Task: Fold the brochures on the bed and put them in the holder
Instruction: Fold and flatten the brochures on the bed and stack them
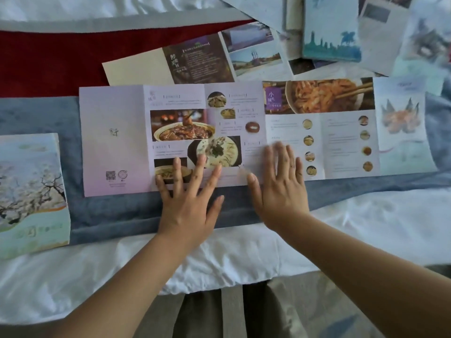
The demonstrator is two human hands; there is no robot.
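A long food brochure [227,113] lies unfolded across the blue runner, with several panels of dish photos. My left hand [189,201] rests flat on its near edge at the middle panels, fingers spread. Beside it my right hand [280,186] lies flat on the neighbouring panel, fingers apart and slightly blurred. Neither hand grips anything. A folded brochure with a blossom-tree cover [31,191] sits at the left. Another unfolded brochure [195,59] with dark and landscape panels lies behind. No holder is in view.
More brochures [332,32] are scattered at the far right corner. The blue runner [117,213] crosses the white bedding [366,228], with a red strip [48,62] behind. The bed's near edge and my legs show at the bottom.
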